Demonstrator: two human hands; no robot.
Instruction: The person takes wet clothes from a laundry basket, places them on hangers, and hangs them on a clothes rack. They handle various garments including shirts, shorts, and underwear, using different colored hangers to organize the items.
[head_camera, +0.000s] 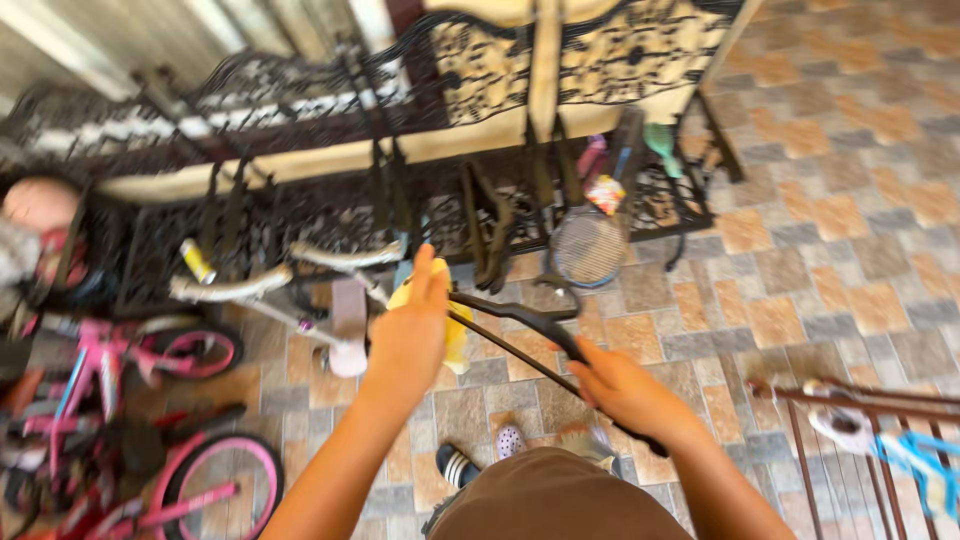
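Observation:
My left hand (410, 335) reaches forward with a yellow cloth (457, 342) under its palm and fingers, pressed at the near end of a black curved handle (530, 322). My right hand (618, 388) is closed around the lower part of that black handle, where a thin black rod (510, 355) runs alongside it. The handle's far end loops toward the ornate metal furniture. My brown shorts and a sandalled foot (458, 466) show below the hands.
Pink children's bicycles (205, 475) crowd the left floor. A pale ride-on frame (330, 262) stands ahead. A badminton racket (588, 246) leans on a black ornate metal bench (560, 60). A rust-coloured rack (870, 402) is at the right, on a tiled floor (820, 260).

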